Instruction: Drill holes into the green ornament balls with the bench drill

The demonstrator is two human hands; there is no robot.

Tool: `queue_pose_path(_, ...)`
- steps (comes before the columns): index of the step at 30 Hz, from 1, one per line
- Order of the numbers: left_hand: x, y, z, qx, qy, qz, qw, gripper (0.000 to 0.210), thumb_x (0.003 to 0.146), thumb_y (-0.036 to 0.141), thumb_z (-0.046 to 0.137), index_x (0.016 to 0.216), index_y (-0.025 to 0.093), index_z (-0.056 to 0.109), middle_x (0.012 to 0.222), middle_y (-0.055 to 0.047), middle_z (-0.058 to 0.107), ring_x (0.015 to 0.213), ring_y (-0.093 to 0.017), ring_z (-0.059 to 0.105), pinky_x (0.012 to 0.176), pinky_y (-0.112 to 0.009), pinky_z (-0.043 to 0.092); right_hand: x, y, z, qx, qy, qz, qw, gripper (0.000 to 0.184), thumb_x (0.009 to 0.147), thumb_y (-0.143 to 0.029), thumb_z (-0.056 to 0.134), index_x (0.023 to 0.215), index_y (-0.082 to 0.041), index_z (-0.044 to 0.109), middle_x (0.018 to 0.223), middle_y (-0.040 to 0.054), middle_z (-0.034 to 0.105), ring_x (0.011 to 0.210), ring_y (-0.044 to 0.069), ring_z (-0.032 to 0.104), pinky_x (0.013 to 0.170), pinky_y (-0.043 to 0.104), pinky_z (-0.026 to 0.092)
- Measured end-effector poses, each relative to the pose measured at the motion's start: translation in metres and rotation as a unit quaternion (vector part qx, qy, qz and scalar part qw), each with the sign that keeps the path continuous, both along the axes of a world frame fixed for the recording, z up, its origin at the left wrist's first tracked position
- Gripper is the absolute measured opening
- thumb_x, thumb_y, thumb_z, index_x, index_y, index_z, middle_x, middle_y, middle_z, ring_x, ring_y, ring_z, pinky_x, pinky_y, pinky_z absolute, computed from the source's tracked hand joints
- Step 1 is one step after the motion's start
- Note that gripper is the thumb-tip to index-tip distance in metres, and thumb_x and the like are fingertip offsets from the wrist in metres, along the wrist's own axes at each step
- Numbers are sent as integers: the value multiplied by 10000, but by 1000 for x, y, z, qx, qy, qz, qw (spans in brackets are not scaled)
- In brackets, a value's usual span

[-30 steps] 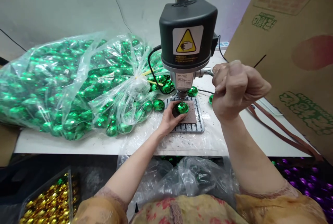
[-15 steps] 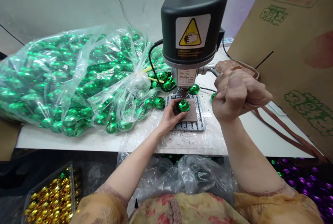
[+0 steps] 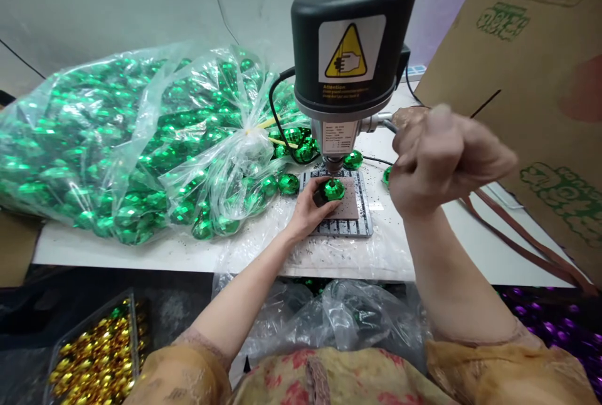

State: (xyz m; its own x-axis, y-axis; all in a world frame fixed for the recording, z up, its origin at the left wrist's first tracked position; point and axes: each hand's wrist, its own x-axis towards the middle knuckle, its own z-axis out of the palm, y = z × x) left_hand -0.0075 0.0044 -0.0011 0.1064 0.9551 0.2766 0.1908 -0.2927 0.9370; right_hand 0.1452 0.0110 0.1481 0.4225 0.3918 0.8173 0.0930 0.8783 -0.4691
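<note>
My left hand (image 3: 308, 210) is closed round a shiny green faceted ball (image 3: 334, 189), its thumb and fingers at the ball's left side. The ball sits on a brown board (image 3: 348, 207) over a slotted metal base (image 3: 364, 204). Right above it is the chuck (image 3: 333, 165) of a small black drill press (image 3: 350, 41); whether a bit touches the ball I cannot tell. On the right, my right hand (image 3: 439, 157) is raised in a fist at the press's feed lever (image 3: 386, 124), slightly blurred. My fingers hide the lever's end.
A tied clear bag (image 3: 141, 142) full of green balls lies on the white table (image 3: 155, 254). Loose green balls (image 3: 352, 159) lie round the base. At the right stands a cardboard box (image 3: 540, 91), with brown straps (image 3: 522, 229) beside it. Below are gold balls (image 3: 94, 355) and purple balls (image 3: 555, 330).
My right hand has shifted a little up and to the right at the lever. The left hand and the green ball stay in place under the chuck. The view has moved slightly.
</note>
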Motion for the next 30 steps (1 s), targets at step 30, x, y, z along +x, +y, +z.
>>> queue_pose_path(30, 41, -167, -60, -236, 171, -642, 709, 562, 1018, 329, 385, 1553, 175, 314, 1561, -34, 429, 1436, -183, 431, 1112, -278, 430, 2, 12, 40, 65, -18, 34, 997, 404, 937, -244, 527, 559, -164, 410, 493, -57, 417, 495, -4, 377, 588, 223, 275)
